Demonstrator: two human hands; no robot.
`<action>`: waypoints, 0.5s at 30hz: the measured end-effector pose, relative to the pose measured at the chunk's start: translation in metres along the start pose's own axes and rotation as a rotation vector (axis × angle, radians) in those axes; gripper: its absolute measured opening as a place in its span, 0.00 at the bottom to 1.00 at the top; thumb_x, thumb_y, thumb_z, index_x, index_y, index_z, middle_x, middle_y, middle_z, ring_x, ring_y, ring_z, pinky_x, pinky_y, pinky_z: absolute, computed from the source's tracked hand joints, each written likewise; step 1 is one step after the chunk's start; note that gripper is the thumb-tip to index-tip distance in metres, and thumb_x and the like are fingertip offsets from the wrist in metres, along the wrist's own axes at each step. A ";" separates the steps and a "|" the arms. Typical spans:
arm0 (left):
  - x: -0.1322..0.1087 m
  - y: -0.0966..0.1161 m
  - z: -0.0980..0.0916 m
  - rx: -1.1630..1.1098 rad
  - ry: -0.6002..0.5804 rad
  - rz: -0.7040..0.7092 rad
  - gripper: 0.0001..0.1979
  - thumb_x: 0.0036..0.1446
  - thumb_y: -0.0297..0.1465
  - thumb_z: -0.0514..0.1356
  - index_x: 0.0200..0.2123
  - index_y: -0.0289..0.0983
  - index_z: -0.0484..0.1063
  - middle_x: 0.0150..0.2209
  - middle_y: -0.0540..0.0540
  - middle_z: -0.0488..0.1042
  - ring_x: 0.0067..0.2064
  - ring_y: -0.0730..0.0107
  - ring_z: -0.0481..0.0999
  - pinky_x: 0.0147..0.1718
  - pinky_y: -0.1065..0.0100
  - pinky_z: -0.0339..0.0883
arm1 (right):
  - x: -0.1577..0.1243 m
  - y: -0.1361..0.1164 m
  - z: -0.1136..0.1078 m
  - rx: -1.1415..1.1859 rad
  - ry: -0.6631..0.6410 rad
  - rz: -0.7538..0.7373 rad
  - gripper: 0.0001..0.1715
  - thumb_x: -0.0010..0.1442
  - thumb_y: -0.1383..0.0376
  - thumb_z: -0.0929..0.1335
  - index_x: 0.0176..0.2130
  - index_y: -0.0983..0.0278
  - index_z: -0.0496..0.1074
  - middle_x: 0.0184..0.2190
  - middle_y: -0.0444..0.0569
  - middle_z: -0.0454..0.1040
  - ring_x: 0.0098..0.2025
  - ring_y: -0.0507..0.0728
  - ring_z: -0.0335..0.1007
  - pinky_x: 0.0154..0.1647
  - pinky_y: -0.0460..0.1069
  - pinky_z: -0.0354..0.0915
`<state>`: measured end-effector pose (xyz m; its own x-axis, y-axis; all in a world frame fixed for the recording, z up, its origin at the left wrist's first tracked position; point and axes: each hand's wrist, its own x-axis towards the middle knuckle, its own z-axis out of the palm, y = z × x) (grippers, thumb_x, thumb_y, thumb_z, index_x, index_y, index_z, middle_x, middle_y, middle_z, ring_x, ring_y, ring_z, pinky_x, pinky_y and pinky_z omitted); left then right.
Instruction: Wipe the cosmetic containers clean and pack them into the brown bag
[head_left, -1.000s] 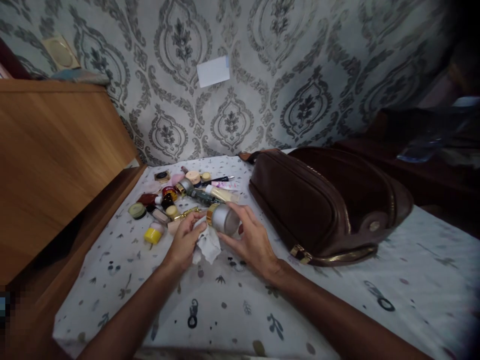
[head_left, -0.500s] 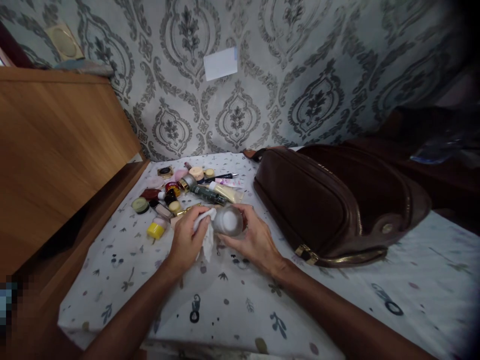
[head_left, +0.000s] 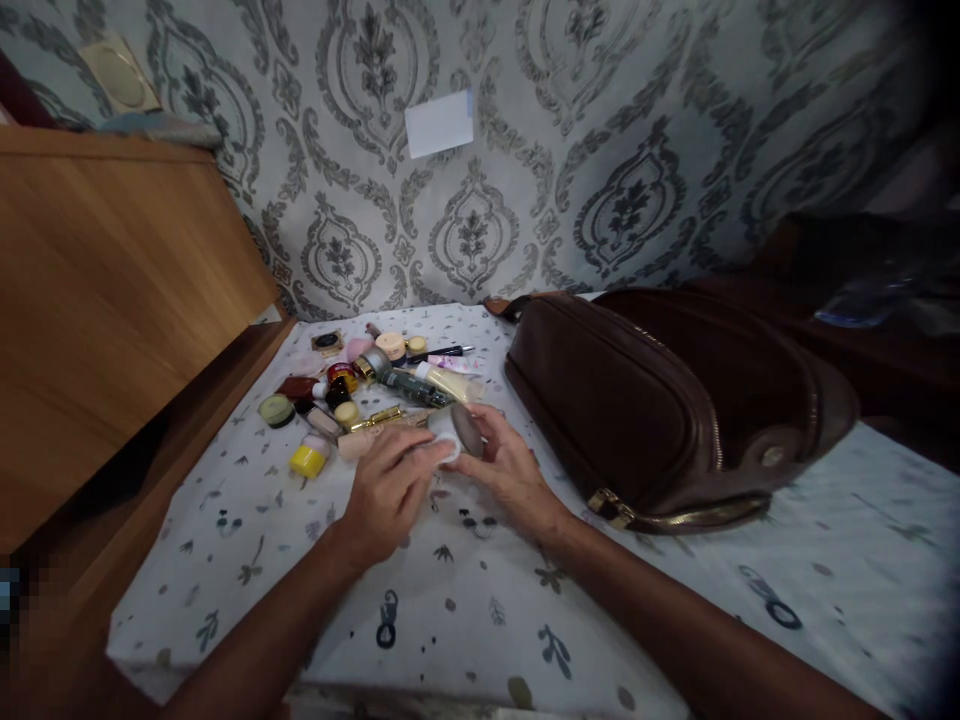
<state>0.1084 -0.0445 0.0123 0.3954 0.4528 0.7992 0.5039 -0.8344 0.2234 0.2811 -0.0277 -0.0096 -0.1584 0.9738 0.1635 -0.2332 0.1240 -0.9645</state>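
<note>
My right hand (head_left: 512,472) is closed around a grey round jar (head_left: 466,430), holding it tilted just above the cloth. My left hand (head_left: 391,490) presses a white wipe (head_left: 448,447) against the pale end of the jar, its fingers pinched on it. Most of the wipe is hidden by the fingers. Just beyond the hands lie a beige tube (head_left: 364,440), a dark green tube (head_left: 416,387), a cream tube (head_left: 450,383) and a small yellow-capped bottle (head_left: 308,459).
A large dark brown leather bag (head_left: 600,400) lies on the right. Several cosmetics, among them a green-lidded pot (head_left: 277,410) and a peach jar (head_left: 391,347), are heaped on the patterned cloth (head_left: 450,640). A wooden cabinet (head_left: 127,290) stands at the left, the papered wall (head_left: 517,200) behind.
The jar has turned from its end facing me to a sideways tilt. My left hand has moved right, bringing the wipe onto the jar; the hanging part of the wipe no longer shows.
</note>
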 end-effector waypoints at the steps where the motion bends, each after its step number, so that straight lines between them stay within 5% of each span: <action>1: 0.000 0.001 0.000 0.009 -0.007 0.023 0.15 0.65 0.23 0.54 0.50 0.41 0.74 0.42 0.43 0.75 0.44 0.64 0.75 0.45 0.61 0.70 | 0.000 0.000 0.000 -0.002 -0.013 -0.004 0.31 0.45 0.58 0.78 0.46 0.57 0.66 0.42 0.44 0.73 0.44 0.57 0.70 0.46 0.51 0.67; 9: 0.004 -0.003 -0.003 -0.072 0.076 -0.224 0.10 0.65 0.27 0.56 0.45 0.40 0.76 0.42 0.45 0.77 0.44 0.66 0.75 0.44 0.64 0.70 | -0.004 -0.003 0.002 0.045 -0.160 -0.003 0.39 0.46 0.61 0.78 0.55 0.55 0.66 0.57 0.48 0.69 0.58 0.60 0.65 0.56 0.54 0.66; 15: 0.006 -0.007 -0.002 -0.236 0.092 -0.472 0.10 0.66 0.31 0.55 0.44 0.39 0.76 0.40 0.46 0.77 0.43 0.66 0.75 0.44 0.67 0.68 | -0.008 -0.006 0.006 0.257 -0.121 0.125 0.32 0.42 0.62 0.79 0.45 0.56 0.66 0.48 0.46 0.72 0.45 0.57 0.72 0.40 0.50 0.71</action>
<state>0.1059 -0.0362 0.0163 0.0934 0.7752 0.6248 0.4204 -0.5996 0.6810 0.2781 -0.0375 -0.0044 -0.3102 0.9468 0.0852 -0.4372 -0.0625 -0.8972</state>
